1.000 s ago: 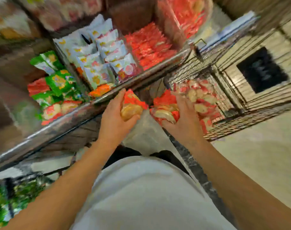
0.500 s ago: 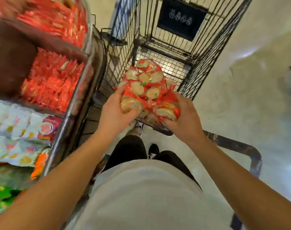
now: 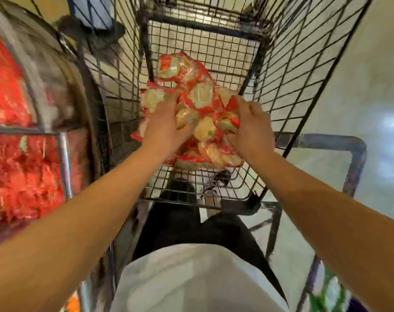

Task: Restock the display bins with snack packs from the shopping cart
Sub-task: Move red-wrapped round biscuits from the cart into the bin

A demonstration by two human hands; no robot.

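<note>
A heap of red-and-clear snack packs [image 3: 198, 95] with pale round snacks inside lies in the black wire shopping cart [image 3: 288, 70] straight ahead. My left hand [image 3: 163, 129] reaches into the left side of the heap and grips a snack pack between fingers and thumb. On the right side of the heap, my right hand [image 3: 252, 129] has its fingers curled round another snack pack. The display bins [image 3: 18, 158] at the left hold red packets behind a curved metal rim.
The cart's metal handle frame [image 3: 349, 149] juts out at the right over a pale shiny floor [image 3: 360, 64]. My legs and shoes show through the cart's lower wire shelf [image 3: 191, 190]. The bin stand presses close against the cart's left side.
My view has swung from the display bins to the cart. Both hands, each with a snack pack, have moved from in front of the bin rail down into the heap in the cart.
</note>
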